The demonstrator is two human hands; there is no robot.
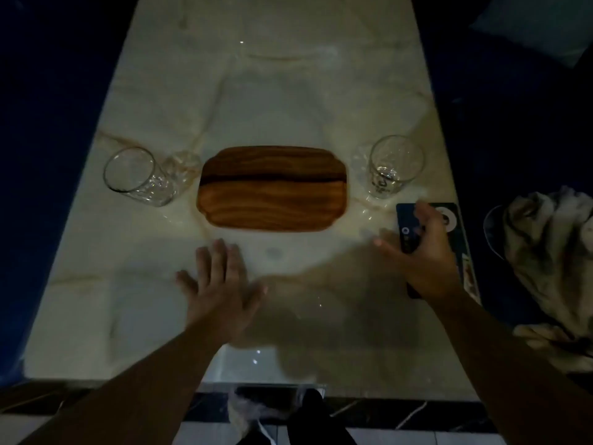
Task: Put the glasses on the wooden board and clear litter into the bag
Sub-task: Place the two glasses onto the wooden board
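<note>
A wooden board (272, 188) lies in the middle of the pale marble table (256, 91) with nothing on it. One clear glass (138, 176) stands left of the board, another clear glass (392, 166) stands to its right. A dark blue wrapper (449, 220) lies flat near the table's right edge. My right hand (423, 252) rests over that wrapper with spread fingers. My left hand (221, 284) is flat and open on the table, just in front of the board. A clear plastic bag (256, 409) hangs below the table's near edge.
Crumpled clear plastic (184, 162) lies between the left glass and the board. A rumpled beige cloth (552, 268) sits off the right side of the table. Dark blue seating borders both long sides. The scene is dimly lit.
</note>
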